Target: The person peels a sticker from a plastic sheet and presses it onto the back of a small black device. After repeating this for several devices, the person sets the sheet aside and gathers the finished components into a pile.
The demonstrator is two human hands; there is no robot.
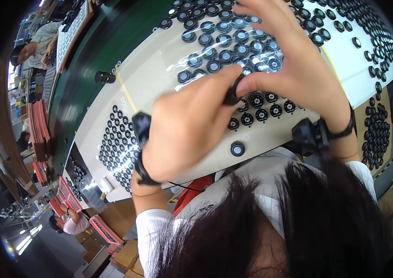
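My left hand is closed in a pinch on a small black round part, blurred by motion and partly hidden by the fingers. My right hand has its fingers spread, its thumb tip against or very close to that part. Just beyond both hands, rows of like round parts with pale centres lie under shiny clear film. Closer to me stand short rows of black parts with a light mark on top. One loose round part sits near the table's front edge.
More black parts fill a white sheet at the right and a board beyond it. A group of smaller black parts is at the left. Past the table runs a green belt, with a black cylinder near its edge.
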